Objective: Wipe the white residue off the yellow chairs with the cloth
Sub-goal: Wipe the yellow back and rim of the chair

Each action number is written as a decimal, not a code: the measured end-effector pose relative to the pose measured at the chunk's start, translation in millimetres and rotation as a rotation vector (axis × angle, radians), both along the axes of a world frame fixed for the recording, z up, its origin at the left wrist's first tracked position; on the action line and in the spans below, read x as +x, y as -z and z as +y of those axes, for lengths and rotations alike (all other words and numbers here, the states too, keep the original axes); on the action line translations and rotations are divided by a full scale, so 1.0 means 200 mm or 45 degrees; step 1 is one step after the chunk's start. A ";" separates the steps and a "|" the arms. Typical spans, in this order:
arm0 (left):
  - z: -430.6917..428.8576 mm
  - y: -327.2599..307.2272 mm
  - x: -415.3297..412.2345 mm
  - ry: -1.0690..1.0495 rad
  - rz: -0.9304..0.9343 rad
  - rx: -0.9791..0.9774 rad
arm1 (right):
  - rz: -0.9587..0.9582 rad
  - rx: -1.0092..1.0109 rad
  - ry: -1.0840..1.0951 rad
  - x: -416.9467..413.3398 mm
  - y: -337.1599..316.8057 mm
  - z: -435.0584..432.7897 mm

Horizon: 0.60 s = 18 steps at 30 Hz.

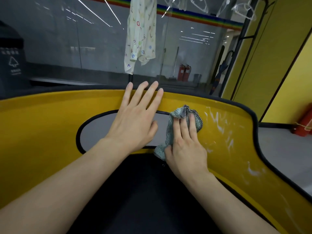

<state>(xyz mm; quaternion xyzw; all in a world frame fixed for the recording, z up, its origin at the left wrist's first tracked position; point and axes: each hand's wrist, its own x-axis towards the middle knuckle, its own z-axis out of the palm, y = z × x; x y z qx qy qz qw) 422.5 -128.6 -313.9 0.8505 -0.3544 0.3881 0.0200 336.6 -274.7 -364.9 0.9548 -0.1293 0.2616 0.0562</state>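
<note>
Yellow chair (50, 125), white residue (219, 122) streaked at right. Right hand (185, 149) presses grey cloth (179, 114) with straight fingers beside it; left hand (135, 122) lies flat, fingers spread.

Ahead of me runs a glass wall (84, 48) with a rainbow stripe (194, 13) along its top. A pale shirt (141, 36) printed with coloured letters hangs in front of it, with clear plastic hangers (243, 7) to its right. Through the glass I see two red fire extinguishers (184, 72) side by side and a small grey bin (197, 78) just right of them. At my far left stands a dark bin (11, 65) with a white recycling mark. To my right a folded dark umbrella (219, 76) hangs by a black rack (244, 48) beside a yellow wall (287, 73). A third red extinguisher (303, 122) sits tilted on the grey floor (278, 149) at the wall's foot.
</note>
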 end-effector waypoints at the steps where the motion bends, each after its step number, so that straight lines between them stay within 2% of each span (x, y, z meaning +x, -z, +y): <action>1: 0.00 -0.01 0.00 0.004 0.012 0.001 | -0.011 -0.002 -0.032 0.02 -0.05 0.02; 5: 0.01 -0.02 0.00 0.070 0.031 -0.062 | -0.067 0.066 -0.105 0.05 -0.16 0.09; 11: -0.05 0.18 -0.08 0.425 0.010 -0.409 | 0.095 -0.042 -0.239 -0.03 -0.18 -0.09; 14: -0.12 0.28 -0.08 0.491 0.067 -0.344 | 0.194 -0.095 -0.351 -0.08 -0.25 -0.17; 18: -0.17 0.26 -0.05 0.349 0.107 -0.147 | 0.225 -0.076 -0.434 -0.09 -0.31 -0.25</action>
